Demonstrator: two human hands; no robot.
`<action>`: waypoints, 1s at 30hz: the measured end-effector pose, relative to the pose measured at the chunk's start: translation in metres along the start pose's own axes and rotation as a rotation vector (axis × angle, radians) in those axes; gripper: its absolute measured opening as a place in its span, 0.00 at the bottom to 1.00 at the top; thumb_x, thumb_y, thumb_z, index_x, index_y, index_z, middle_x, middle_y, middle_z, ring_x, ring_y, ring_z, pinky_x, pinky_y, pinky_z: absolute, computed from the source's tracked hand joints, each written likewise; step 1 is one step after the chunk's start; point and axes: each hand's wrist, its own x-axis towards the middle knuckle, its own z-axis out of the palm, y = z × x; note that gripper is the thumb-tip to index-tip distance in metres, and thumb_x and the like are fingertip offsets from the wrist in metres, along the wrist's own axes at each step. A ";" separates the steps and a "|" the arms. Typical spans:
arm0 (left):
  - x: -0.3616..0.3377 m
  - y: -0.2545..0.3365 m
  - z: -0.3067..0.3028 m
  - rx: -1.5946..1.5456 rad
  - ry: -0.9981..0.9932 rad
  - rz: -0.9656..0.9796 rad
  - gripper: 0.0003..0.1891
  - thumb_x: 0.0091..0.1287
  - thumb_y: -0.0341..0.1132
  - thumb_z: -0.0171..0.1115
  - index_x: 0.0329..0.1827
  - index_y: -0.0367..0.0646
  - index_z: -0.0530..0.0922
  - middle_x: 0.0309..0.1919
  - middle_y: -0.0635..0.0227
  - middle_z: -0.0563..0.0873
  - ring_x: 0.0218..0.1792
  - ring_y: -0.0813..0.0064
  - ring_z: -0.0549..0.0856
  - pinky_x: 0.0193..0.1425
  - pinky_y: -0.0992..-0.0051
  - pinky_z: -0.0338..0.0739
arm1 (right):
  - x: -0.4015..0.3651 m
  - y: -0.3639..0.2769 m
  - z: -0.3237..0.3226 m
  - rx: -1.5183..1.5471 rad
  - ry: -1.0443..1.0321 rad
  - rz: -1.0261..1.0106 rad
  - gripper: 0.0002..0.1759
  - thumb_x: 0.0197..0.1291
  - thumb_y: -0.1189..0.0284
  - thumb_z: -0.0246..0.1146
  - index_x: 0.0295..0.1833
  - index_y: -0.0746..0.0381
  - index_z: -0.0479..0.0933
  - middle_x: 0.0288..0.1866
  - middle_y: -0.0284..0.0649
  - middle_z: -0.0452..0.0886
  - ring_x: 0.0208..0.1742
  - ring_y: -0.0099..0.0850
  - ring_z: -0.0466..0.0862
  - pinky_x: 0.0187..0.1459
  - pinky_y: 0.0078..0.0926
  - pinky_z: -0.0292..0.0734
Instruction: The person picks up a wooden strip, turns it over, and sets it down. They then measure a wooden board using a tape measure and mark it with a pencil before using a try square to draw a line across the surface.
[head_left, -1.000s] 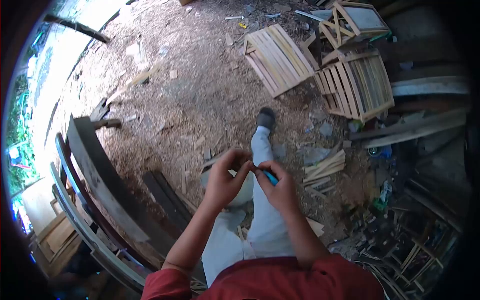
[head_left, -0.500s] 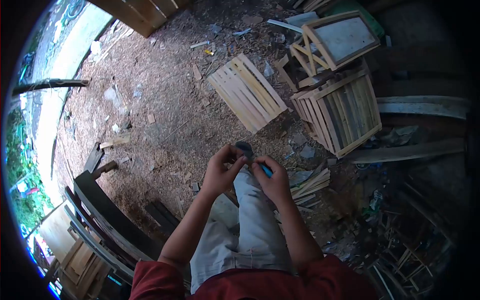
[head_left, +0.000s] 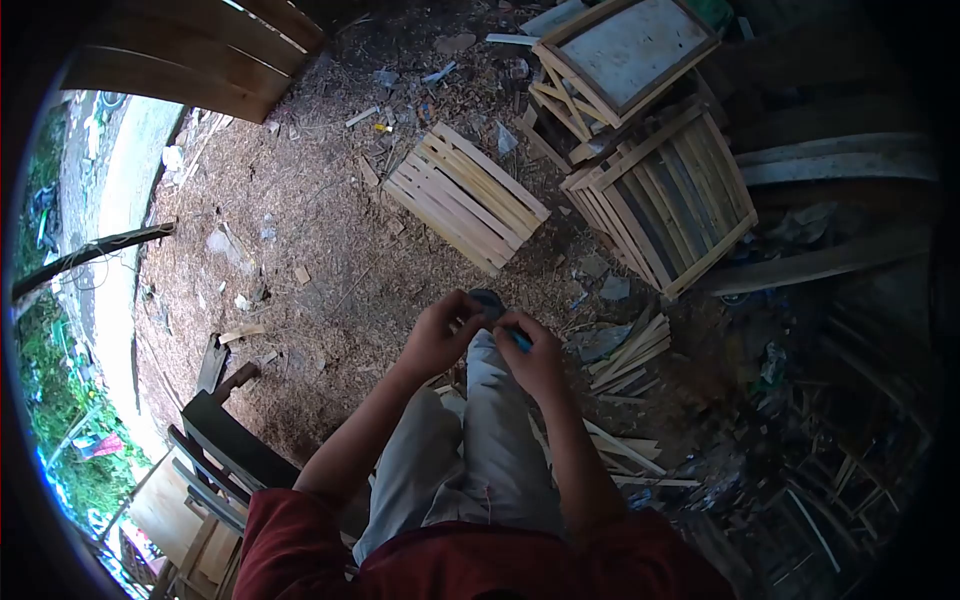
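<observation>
Both hands meet over the knee of the grey trousers [head_left: 505, 400]. My left hand [head_left: 440, 335] has its fingers pinched together, and whatever sits between the fingertips is too small to make out. Close beside it on the right, my right hand [head_left: 535, 358] is closed around a small blue object [head_left: 520, 341], whose end shows between the fingers. A dark shoe [head_left: 487, 300] is visible just beyond the fingertips.
A slatted wooden panel [head_left: 467, 198] lies on the shaving-covered ground ahead. Slatted crates [head_left: 680, 205] and a framed board [head_left: 635, 50] stand at the right. Thin wood strips [head_left: 630, 360] lie right of the knee; dark curved planks [head_left: 235, 440] are at the left.
The view has shifted, so the panel and crates appear further left and higher. My hands remain together over the knee, with the blue object still in my right hand.
</observation>
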 end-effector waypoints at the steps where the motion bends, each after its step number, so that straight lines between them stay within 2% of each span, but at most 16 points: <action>1: 0.005 -0.001 -0.003 0.035 -0.011 -0.004 0.07 0.82 0.31 0.69 0.54 0.37 0.83 0.46 0.65 0.94 0.51 0.73 0.94 0.57 0.70 0.86 | 0.005 -0.001 0.002 -0.025 0.010 -0.003 0.12 0.74 0.67 0.74 0.55 0.62 0.87 0.46 0.41 0.92 0.51 0.30 0.91 0.56 0.31 0.83; 5: 0.030 -0.026 -0.026 -0.025 0.003 -0.031 0.07 0.82 0.32 0.69 0.54 0.39 0.83 0.45 0.66 0.93 0.50 0.74 0.93 0.55 0.70 0.86 | 0.035 0.001 0.017 -0.075 -0.014 0.039 0.13 0.73 0.66 0.74 0.56 0.62 0.88 0.48 0.42 0.93 0.53 0.32 0.93 0.56 0.33 0.84; 6: 0.035 -0.030 -0.033 -0.008 0.034 -0.036 0.07 0.82 0.32 0.69 0.55 0.39 0.83 0.45 0.65 0.93 0.50 0.75 0.93 0.55 0.70 0.86 | 0.044 0.013 0.028 -0.071 0.050 -0.039 0.13 0.73 0.62 0.73 0.54 0.58 0.89 0.42 0.48 0.92 0.46 0.39 0.96 0.46 0.37 0.86; 9: 0.058 -0.058 -0.056 0.014 0.067 -0.062 0.07 0.82 0.32 0.69 0.55 0.39 0.83 0.44 0.66 0.93 0.49 0.77 0.92 0.53 0.71 0.85 | 0.079 0.024 0.056 -0.099 0.054 -0.021 0.12 0.72 0.62 0.74 0.53 0.57 0.89 0.42 0.47 0.93 0.46 0.43 0.96 0.47 0.38 0.87; 10: 0.069 -0.075 -0.065 -0.038 0.089 -0.073 0.07 0.82 0.32 0.69 0.55 0.39 0.84 0.44 0.67 0.93 0.49 0.78 0.91 0.53 0.72 0.85 | 0.093 0.026 0.066 -0.111 0.049 0.007 0.12 0.70 0.62 0.74 0.53 0.56 0.89 0.43 0.46 0.93 0.47 0.49 0.95 0.48 0.41 0.87; 14: 0.121 -0.152 -0.112 -0.088 0.165 -0.067 0.07 0.82 0.32 0.70 0.55 0.38 0.85 0.43 0.69 0.92 0.47 0.81 0.90 0.54 0.73 0.85 | 0.163 0.056 0.123 -0.182 0.087 0.079 0.13 0.66 0.59 0.75 0.50 0.55 0.89 0.43 0.47 0.93 0.49 0.53 0.93 0.49 0.48 0.87; 17: 0.172 -0.222 -0.159 -0.094 0.268 -0.111 0.07 0.82 0.31 0.70 0.54 0.36 0.87 0.43 0.68 0.93 0.47 0.81 0.90 0.55 0.74 0.85 | 0.222 0.081 0.171 -0.234 0.129 0.013 0.13 0.67 0.58 0.74 0.48 0.54 0.89 0.44 0.47 0.93 0.50 0.53 0.93 0.49 0.48 0.87; 18: 0.191 -0.241 -0.174 -0.189 0.300 -0.138 0.08 0.82 0.30 0.69 0.54 0.34 0.87 0.43 0.66 0.93 0.47 0.80 0.90 0.57 0.74 0.85 | 0.243 0.091 0.187 -0.260 0.137 0.020 0.14 0.66 0.56 0.74 0.47 0.53 0.90 0.45 0.47 0.93 0.50 0.54 0.92 0.50 0.49 0.87; 22: 0.260 -0.322 -0.220 -0.138 0.303 -0.076 0.08 0.83 0.33 0.69 0.50 0.34 0.86 0.44 0.63 0.94 0.47 0.76 0.91 0.56 0.73 0.84 | 0.321 0.107 0.246 -0.337 0.173 0.125 0.15 0.64 0.55 0.74 0.47 0.53 0.91 0.45 0.48 0.94 0.50 0.55 0.92 0.50 0.51 0.87; 24: 0.288 -0.348 -0.233 0.048 0.326 -0.099 0.09 0.80 0.36 0.72 0.50 0.39 0.87 0.44 0.59 0.93 0.46 0.65 0.92 0.56 0.65 0.85 | 0.353 0.115 0.269 -0.351 0.213 0.124 0.15 0.64 0.55 0.74 0.47 0.54 0.90 0.45 0.48 0.94 0.50 0.55 0.92 0.50 0.51 0.88; 25: 0.294 -0.358 -0.237 0.050 0.317 -0.104 0.09 0.80 0.36 0.72 0.50 0.39 0.87 0.44 0.59 0.93 0.46 0.65 0.92 0.56 0.65 0.85 | 0.366 0.119 0.279 -0.366 0.245 0.114 0.15 0.63 0.56 0.74 0.46 0.54 0.90 0.44 0.48 0.94 0.49 0.55 0.92 0.49 0.51 0.88; 27: 0.304 -0.371 -0.238 0.576 0.422 -0.024 0.09 0.76 0.38 0.74 0.52 0.44 0.88 0.43 0.55 0.92 0.47 0.51 0.91 0.56 0.53 0.84 | 0.382 0.127 0.296 -0.393 0.238 0.166 0.14 0.63 0.57 0.74 0.45 0.55 0.90 0.44 0.48 0.93 0.49 0.54 0.92 0.49 0.51 0.88; 28: 0.303 -0.373 -0.234 0.646 0.463 0.027 0.10 0.74 0.40 0.75 0.51 0.46 0.88 0.43 0.54 0.91 0.48 0.44 0.89 0.55 0.46 0.83 | 0.386 0.130 0.302 -0.410 0.266 0.181 0.13 0.63 0.58 0.74 0.44 0.55 0.90 0.43 0.49 0.93 0.48 0.55 0.92 0.48 0.51 0.88; 30: 0.306 -0.377 -0.233 0.564 0.457 0.059 0.10 0.73 0.40 0.76 0.50 0.46 0.88 0.43 0.54 0.91 0.48 0.44 0.89 0.55 0.46 0.83 | 0.391 0.135 0.307 -0.425 0.300 0.205 0.12 0.63 0.58 0.75 0.43 0.55 0.90 0.43 0.49 0.93 0.48 0.55 0.92 0.48 0.52 0.88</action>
